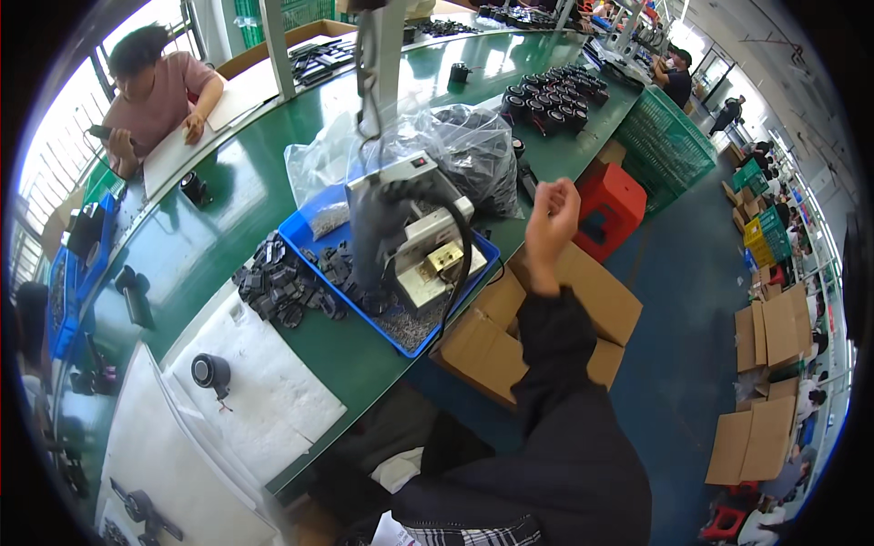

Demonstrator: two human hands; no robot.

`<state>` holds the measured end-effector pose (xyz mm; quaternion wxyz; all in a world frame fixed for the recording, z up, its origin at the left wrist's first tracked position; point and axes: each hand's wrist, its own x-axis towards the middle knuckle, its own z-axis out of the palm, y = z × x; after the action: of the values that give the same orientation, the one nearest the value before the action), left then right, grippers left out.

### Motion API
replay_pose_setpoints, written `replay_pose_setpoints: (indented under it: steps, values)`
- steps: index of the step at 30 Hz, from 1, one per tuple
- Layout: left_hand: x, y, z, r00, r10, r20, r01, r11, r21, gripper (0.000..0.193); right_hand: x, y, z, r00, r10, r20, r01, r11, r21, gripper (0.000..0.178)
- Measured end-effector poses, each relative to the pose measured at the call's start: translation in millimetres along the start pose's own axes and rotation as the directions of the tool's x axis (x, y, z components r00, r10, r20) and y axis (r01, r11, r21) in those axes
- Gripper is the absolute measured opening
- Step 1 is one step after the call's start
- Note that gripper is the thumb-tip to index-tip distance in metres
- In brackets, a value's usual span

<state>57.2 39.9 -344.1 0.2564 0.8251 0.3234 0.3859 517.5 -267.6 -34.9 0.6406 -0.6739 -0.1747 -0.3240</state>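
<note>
My right hand (pixel 553 218), in a black sleeve, is raised beside the bench edge, above an open cardboard box (pixel 492 350). Its fingers are curled in; whatever they may hold is hidden. No part of my left hand shows. Nearest to the right hand, on the bench, a blue tray (pixel 408 351) bears a small metal machine (pixel 421 280) and loose screws (pixel 410 326). A dark, blurred upright tool (pixel 369 241) hangs in front of the machine, with a black cable looping off it. Left of the tray lies a pile of black plastic parts (pixel 282 287).
Clear plastic bags (pixel 473 150) of parts stand behind the tray. A black round unit (pixel 211 371) rests on white foam (pixel 264 387). Rows of black units (pixel 555 96), a red stool (pixel 612 211) and a green crate (pixel 663 150) lie beyond. Across the bench sits another person (pixel 164 91).
</note>
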Motion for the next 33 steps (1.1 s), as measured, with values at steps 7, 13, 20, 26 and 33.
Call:
replay_pose_setpoints:
  steps: [7, 13, 20, 26, 33]
  values:
    - [8, 52, -62, 0.997, -0.059, -0.050, 0.053, 0.992, -0.110, 0.026, 56, 141, 21, 0.884, 0.148, 0.443, 0.217, 0.711, -0.669, 0.044]
    - [-14, 176, -122, 0.984, -0.167, -0.054, 0.150, 0.960, -0.236, 0.024, 63, 125, -33, 0.971, -0.055, 0.233, 0.171, 0.843, -0.511, 0.041]
    - [8, 402, -159, 0.920, -0.268, 0.286, 0.385, 0.756, -0.529, 0.022, -21, -13, -105, 0.976, -0.090, 0.197, 0.156, 0.923, -0.352, 0.040]
    - [11, 446, -51, 0.750, 0.299, 0.590, 0.253, 0.694, -0.674, 0.045, -177, -131, -145, 0.976, -0.041, 0.214, 0.082, 0.979, -0.185, 0.049]
    - [-10, 387, -95, 0.892, -0.267, 0.364, 0.451, 0.556, -0.699, 0.055, -214, -189, -98, 0.590, -0.238, 0.771, 0.032, 0.961, 0.273, 0.041]
